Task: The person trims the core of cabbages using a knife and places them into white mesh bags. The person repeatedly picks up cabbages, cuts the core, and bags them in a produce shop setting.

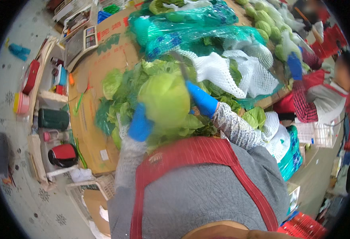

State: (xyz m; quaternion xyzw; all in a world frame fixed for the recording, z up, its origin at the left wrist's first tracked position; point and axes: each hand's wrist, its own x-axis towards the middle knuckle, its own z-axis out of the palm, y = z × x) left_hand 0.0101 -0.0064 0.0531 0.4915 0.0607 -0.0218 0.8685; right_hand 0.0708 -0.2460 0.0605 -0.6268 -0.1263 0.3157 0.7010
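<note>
A pale green cabbage (pixel 164 100), blurred by motion, is held up before my chest. My left hand (pixel 140 123), in a blue glove, grips its lower left side. On the other side, my right hand (pixel 201 98), also blue-gloved, is closed around a knife (pixel 181 67) whose blade points away from me beside the cabbage. The handle is hidden in the glove. Loose outer cabbage leaves (pixel 154 67) lie beneath and around the cabbage. White foam netting (pixel 218 71) rests on the leaves beyond my right hand.
Netted produce in green plastic wrap (pixel 193 35) lies at the far side. Cardboard (pixel 98 65) covers the table at left, beside a weighing scale (pixel 81 46) and a shelf with a dark green container (pixel 53 119). More cabbages (pixel 263 21) and a co-worker (pixel 321 92) are at right.
</note>
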